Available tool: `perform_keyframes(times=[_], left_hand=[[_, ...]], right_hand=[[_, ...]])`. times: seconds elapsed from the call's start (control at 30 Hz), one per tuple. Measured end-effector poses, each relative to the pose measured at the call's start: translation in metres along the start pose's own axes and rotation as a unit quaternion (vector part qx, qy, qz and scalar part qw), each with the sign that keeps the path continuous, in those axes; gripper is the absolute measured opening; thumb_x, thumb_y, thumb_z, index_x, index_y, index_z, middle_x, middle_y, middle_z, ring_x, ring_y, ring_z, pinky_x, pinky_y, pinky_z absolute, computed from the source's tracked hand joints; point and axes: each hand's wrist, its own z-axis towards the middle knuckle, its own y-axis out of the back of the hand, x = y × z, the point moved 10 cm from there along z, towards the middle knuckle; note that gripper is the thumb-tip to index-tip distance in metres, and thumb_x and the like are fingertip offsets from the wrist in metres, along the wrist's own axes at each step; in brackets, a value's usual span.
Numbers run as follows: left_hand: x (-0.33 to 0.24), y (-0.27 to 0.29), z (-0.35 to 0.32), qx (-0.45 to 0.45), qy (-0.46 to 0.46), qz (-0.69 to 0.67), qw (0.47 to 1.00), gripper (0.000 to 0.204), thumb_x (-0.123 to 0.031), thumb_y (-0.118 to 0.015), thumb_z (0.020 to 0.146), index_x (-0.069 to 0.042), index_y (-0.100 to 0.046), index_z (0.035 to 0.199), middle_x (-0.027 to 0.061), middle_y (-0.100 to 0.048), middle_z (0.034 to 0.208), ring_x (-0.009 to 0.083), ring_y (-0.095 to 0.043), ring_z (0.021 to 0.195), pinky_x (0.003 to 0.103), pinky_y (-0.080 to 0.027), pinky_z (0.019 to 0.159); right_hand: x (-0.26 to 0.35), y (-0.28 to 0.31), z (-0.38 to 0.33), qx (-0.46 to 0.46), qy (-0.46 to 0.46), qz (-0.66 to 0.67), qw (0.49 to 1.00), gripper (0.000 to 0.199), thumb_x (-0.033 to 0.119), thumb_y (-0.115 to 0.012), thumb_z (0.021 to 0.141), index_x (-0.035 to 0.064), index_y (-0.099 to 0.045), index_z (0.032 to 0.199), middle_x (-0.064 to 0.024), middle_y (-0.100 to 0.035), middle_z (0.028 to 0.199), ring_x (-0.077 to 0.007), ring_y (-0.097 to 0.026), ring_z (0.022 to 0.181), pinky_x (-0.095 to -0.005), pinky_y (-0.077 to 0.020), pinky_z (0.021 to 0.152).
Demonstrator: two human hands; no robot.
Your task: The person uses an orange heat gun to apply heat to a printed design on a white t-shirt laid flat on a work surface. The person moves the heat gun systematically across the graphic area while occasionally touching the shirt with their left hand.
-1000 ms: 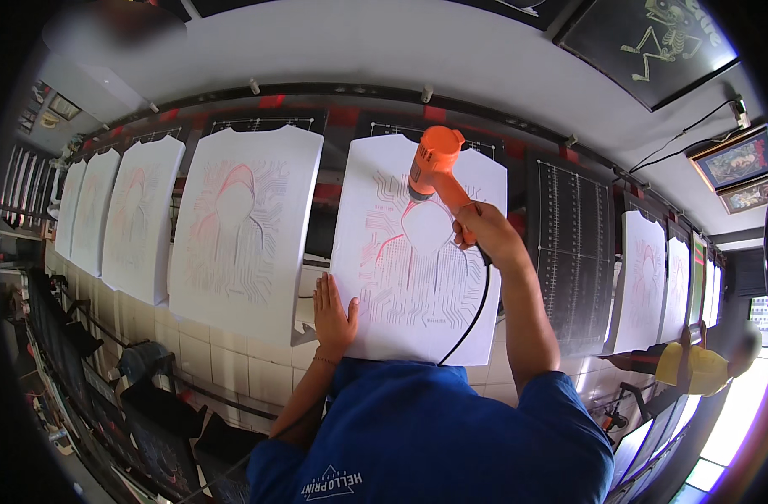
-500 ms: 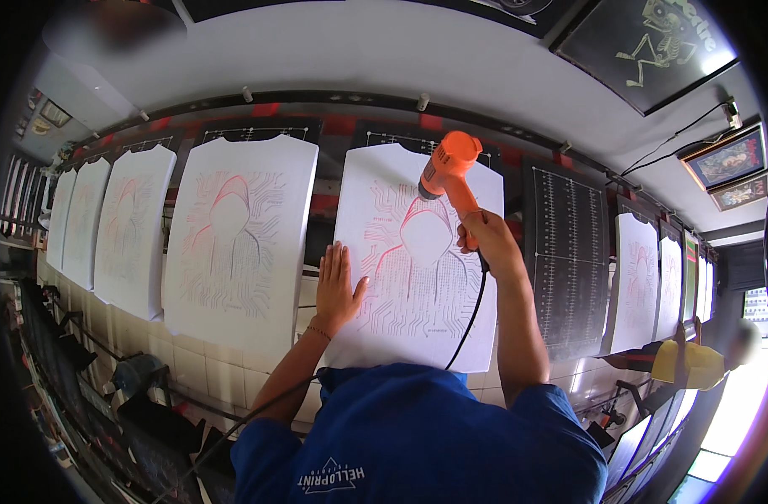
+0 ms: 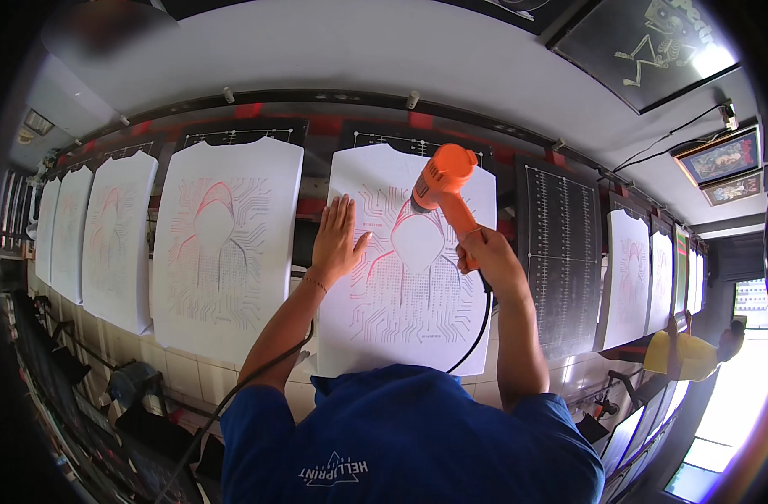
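Note:
An orange heat gun is gripped by its handle in my right hand. Its dark nozzle points down at the red hood outline printed on a white T-shirt, and I cannot tell whether it touches the cloth. That shirt lies flat on a dark board in front of me, with a hooded figure and circuit lines in red and grey. Flat on the shirt's left edge rests my left hand, fingers stretched out. A black cord hangs from the gun's handle toward my body.
Several more white shirts with the same print lie on boards to the left. Right of my shirt is a bare black board with white measuring marks. Farther right, a person in a yellow shirt stands beside other printed shirts.
My left hand has slid up along the shirt's edge. The heat gun has shifted slightly down, its nozzle moving a little left over the hood. My view has drifted slightly right.

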Motion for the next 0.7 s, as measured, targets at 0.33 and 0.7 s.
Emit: perform_keyframes(times=[0.33, 0.7], left_hand=[[-0.001, -0.012, 0.043, 0.018, -0.021, 0.011, 1.0, 0.074, -0.046, -0.048, 0.099, 0.005, -0.029, 0.149, 0.022, -0.03, 0.156, 0.0346, -0.025, 0.147, 0.044, -0.018, 0.122], [-0.015, -0.014, 0.037, 0.045, -0.063, 0.016, 0.997, 0.075, -0.049, -0.044, 0.1, 0.005, -0.028, 0.149, 0.0207, -0.03, 0.157, 0.033, -0.024, 0.148, 0.042, -0.018, 0.123]], right_hand=[[0.001, 0.017, -0.006, -0.025, -0.017, 0.002, 1.0, 0.022, 0.019, -0.06, 0.092, -0.003, -0.059, 0.09, -0.004, -0.056, 0.071, -0.0115, -0.055, 0.06, -0.0272, -0.0459, 0.056], [-0.002, 0.03, 0.01, -0.052, 0.05, 0.032, 0.997, 0.026, 0.023, -0.062, 0.094, -0.0018, -0.059, 0.09, -0.0029, -0.056, 0.071, -0.0104, -0.055, 0.06, -0.0262, -0.0456, 0.055]])
